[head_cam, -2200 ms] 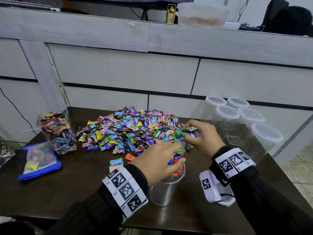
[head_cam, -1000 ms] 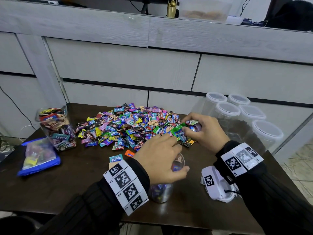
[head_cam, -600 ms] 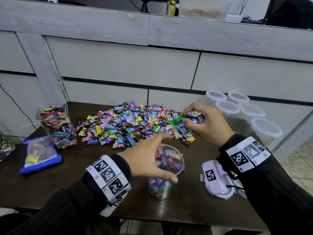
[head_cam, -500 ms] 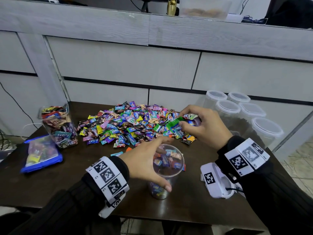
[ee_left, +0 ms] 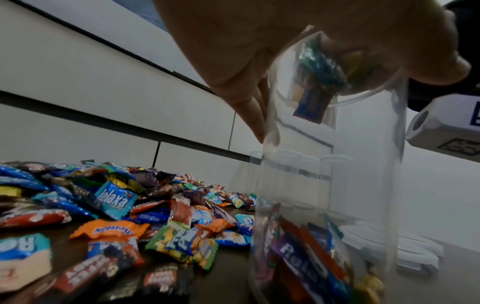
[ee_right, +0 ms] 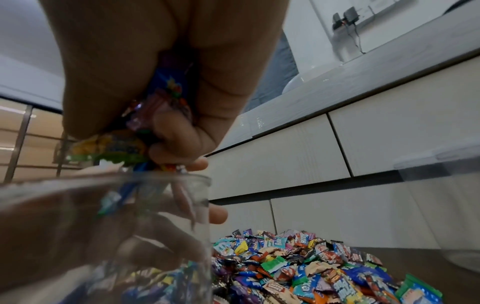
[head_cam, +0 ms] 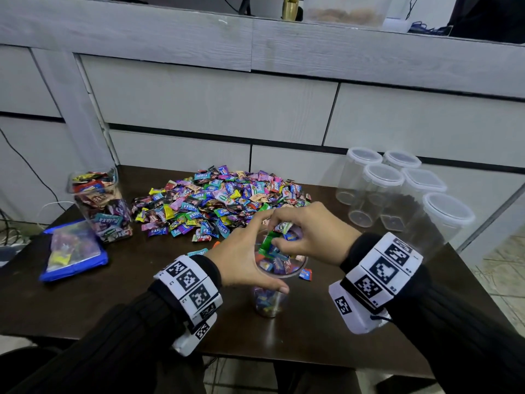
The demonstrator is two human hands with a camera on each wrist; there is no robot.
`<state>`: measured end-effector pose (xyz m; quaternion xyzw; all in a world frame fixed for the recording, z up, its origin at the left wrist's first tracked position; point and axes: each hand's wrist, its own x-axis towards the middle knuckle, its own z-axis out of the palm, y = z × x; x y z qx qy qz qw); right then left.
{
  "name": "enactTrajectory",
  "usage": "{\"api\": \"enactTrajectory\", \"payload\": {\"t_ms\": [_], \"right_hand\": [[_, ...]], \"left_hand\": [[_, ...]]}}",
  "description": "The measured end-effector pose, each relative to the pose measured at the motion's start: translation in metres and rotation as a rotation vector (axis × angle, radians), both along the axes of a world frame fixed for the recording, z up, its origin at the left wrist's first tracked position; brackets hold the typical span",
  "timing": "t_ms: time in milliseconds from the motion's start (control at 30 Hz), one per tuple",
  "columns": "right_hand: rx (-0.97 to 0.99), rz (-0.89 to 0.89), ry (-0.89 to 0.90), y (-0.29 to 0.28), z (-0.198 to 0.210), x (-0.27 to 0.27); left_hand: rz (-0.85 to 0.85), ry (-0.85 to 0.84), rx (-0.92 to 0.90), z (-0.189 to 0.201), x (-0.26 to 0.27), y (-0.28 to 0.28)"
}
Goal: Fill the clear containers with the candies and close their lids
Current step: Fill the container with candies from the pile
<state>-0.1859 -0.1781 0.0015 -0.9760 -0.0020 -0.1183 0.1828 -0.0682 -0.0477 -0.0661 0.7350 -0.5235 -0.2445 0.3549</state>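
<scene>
Left hand (head_cam: pixel 244 260) grips the open clear container (head_cam: pixel 270 300) near its rim, fingers and thumb curled round the wall; container stands upright on the dark bench (head_cam: pixel 113 302), near the front edge. From the left wrist view the container (ee_left: pixel 330 185) is only filled at the bottom, upper part still clear.

Right hand (head_cam: pixel 309 234) sits directly over the container mouth, clenched on a bunch of candies (head_cam: pixel 272 243); green and blue wrappers stick out below the fingers into the opening. Right wrist view confirms it: fingers (ee_right: pixel 176 135) closed round several wrappers, lowest ones hanging at rim level of the container (ee_right: pixel 155 205).

Main candy pile (head_cam: pixel 221 203) lies just behind the container, toward the back of the bench. 1 loose candy (head_cam: pixel 306 273) lies on the bench touching or just beside the container, on its right.

Left side of the bench: a square clear container (head_cam: pixel 99 203) filled with candies, no lid on it. In front of it a blue-edged bag (head_cam: pixel 72 251) lying flat.

Right rear of the bench: 5 empty clear containers (head_cam: pixel 397 191) with lids on, grouped close together.

White lid (ee_left: pixel 405 246) lies flat on the bench just right of the held container, seen in the left wrist view.
</scene>
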Motion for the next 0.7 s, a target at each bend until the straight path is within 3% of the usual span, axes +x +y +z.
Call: {"api": "enactTrajectory", "payload": {"t_ms": [167,367,700], "right_hand": [[-0.133,0.054,0.131,0.003,-0.008,0.008],[-0.148,0.043,0.218,0.007,-0.006,0.011],[-0.214,0.045,0.173,0.016,-0.013,0.013]], "left_hand": [[-0.007,0.007,-0.012,0.000,-0.001,0.001],[-0.019,-0.026,0.024,0.001,0.002,0.001],[-0.026,0.000,-0.053,-0.002,0.003,-0.001]]}}
